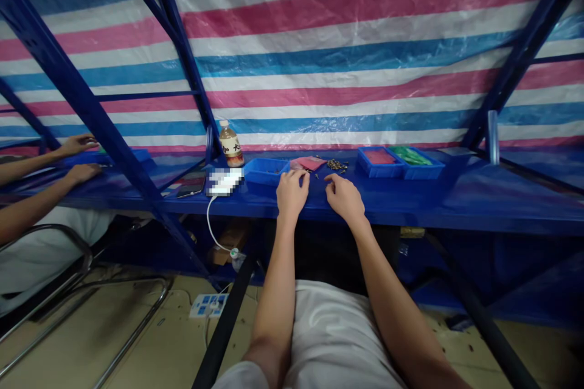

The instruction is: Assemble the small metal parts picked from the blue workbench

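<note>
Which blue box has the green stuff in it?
The rightmost bin: it holds green pieces, while the bin beside it holds red.

A blue plastic bin (265, 171) (beside the left hand (292, 191)) blocks leftward passage.

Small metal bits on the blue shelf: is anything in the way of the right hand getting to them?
No, nothing visible stands in the way. The right hand rests on the blue shelf, just in front of the small metal bits, and nothing shows between them.
</note>
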{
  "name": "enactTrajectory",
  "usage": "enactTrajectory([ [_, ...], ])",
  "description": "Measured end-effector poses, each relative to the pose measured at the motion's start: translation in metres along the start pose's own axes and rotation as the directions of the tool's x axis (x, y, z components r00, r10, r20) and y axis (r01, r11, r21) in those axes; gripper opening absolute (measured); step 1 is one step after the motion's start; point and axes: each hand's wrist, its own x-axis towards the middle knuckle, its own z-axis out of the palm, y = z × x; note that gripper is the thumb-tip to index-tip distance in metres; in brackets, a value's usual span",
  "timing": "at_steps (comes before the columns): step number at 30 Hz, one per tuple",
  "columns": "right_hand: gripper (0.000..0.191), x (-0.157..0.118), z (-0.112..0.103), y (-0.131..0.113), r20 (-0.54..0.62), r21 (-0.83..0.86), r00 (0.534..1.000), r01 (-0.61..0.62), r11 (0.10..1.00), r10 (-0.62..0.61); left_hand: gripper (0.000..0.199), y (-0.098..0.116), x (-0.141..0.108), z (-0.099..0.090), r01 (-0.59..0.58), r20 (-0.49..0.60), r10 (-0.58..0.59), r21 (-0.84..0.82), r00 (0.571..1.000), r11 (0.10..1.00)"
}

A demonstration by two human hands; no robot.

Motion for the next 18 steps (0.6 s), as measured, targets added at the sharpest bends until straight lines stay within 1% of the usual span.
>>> enactTrajectory([
  [3,0.032,0.0005,0.0012,0.0012,0.008,0.026,1.000,0.019,0.999,-0.019,0.023,0.0013,0.0009,-0.0006,-0.067,0.158,0.070,-0.021,0.985,0.997],
  [5,0.032,0.0007,0.0022,0.0023,0.008,0.040,0.999,0.035,0.999,-0.035,0.021,0.0011,0.0014,-0.0006,-0.077,0.209,0.082,-0.032,0.975,0.997],
  [12,0.032,0.0002,0.0040,0.0049,0.006,0.073,0.997,0.078,0.994,-0.078,0.023,-0.0012,0.0016,0.0014,-0.075,0.239,0.087,-0.060,0.967,0.995],
  [18,0.032,0.0003,0.0044,0.0059,0.023,0.123,0.992,0.121,0.985,-0.125,0.026,-0.0006,0.0021,-0.0027,-0.104,0.284,0.117,-0.063,0.952,0.993],
])
